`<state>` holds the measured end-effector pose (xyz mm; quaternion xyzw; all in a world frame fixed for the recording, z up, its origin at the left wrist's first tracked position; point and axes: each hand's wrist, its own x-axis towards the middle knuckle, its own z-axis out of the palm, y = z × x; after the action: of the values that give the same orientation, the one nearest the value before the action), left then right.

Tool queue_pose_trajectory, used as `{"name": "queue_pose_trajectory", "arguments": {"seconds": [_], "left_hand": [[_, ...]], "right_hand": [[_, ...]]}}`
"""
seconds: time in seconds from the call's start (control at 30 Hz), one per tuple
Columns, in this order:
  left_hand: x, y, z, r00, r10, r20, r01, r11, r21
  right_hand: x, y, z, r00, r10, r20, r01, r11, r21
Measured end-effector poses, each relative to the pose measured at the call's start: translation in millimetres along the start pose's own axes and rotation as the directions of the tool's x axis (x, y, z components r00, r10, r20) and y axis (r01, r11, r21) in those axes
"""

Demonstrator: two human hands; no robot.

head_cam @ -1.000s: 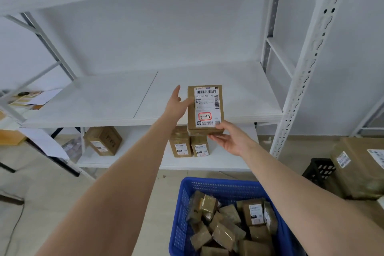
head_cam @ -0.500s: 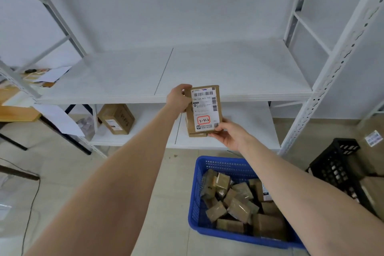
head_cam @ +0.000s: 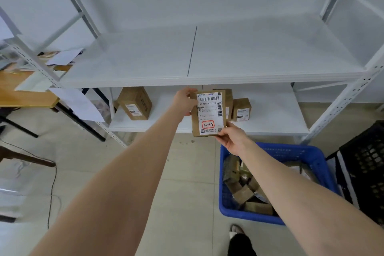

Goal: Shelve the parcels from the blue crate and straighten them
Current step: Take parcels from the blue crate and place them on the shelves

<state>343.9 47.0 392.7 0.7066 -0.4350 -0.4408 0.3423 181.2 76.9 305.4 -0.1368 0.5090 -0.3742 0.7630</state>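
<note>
Two hands clamp one labelled parcel (head_cam: pixel 208 113): left hand (head_cam: pixel 184 101) at top, right hand (head_cam: pixel 232 140) at bottom corner. Shelving step; next, probably stand it beside shelved parcels (head_cam: pixel 241 109).

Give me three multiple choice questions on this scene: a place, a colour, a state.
1. Where does the blue crate stand? A) on the floor B) on the middle shelf C) on the wooden table
2. What colour outlines the handwritten number on the held parcel? A) green B) red C) black
3. How is that parcel held? A) by one hand only B) lying loose on a shelf C) by both hands
Answers: 1 A, it sits on the floor tiles. 2 B, the outline is red. 3 C, the left hand grips its upper corner, the right hand pinches its lower corner.
</note>
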Motion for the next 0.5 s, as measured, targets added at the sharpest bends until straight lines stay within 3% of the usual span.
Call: {"name": "queue_pose_trajectory", "arguments": {"seconds": [0.23,0.5], "left_hand": [[34.2,-41.2,-36.3,0.998,-0.017,-0.065,0.017,1.0,0.012],[131.9,-76.9,-72.4,0.994,-0.088,-0.063,0.093,0.993,0.08]], "right_hand": [[49.3,29.1,42.6,0.998,0.043,-0.049,-0.044,0.999,-0.023],[150.1,41.5,89.6,0.989,0.112,-0.095,-0.116,0.992,-0.038]]}}
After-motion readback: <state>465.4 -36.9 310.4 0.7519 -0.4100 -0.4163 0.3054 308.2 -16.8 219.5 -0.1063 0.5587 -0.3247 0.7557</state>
